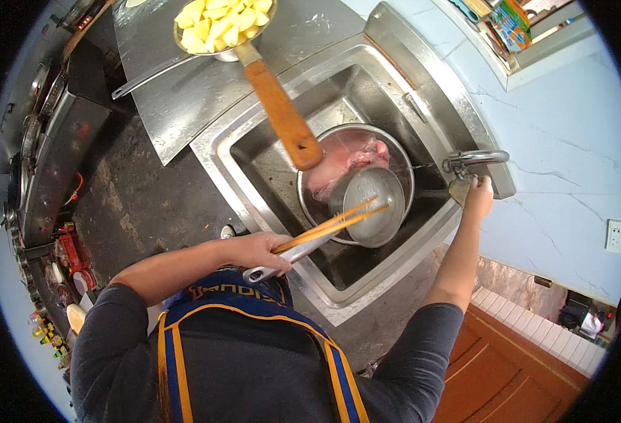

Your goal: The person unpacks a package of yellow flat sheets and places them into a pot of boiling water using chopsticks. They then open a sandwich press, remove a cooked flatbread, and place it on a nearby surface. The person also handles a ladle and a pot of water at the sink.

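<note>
My left hand grips a pair of wooden chopsticks together with the metal handle of a ladle. The ladle's round bowl is over the right front part of a steel basin, and the chopstick tips cross above it. Pinkish raw meat lies in the basin in what looks like water. At the right, my right hand has its fingers closed at the lever of the chrome faucet. A greenish-brown piece, perhaps a scouring pad, shows beside the fingers.
The basin stands in a steel sink. A pan of cut potatoes sits on the steel counter, and a wooden handle juts from there over the sink. A tiled wall rises at the right, with a wall socket.
</note>
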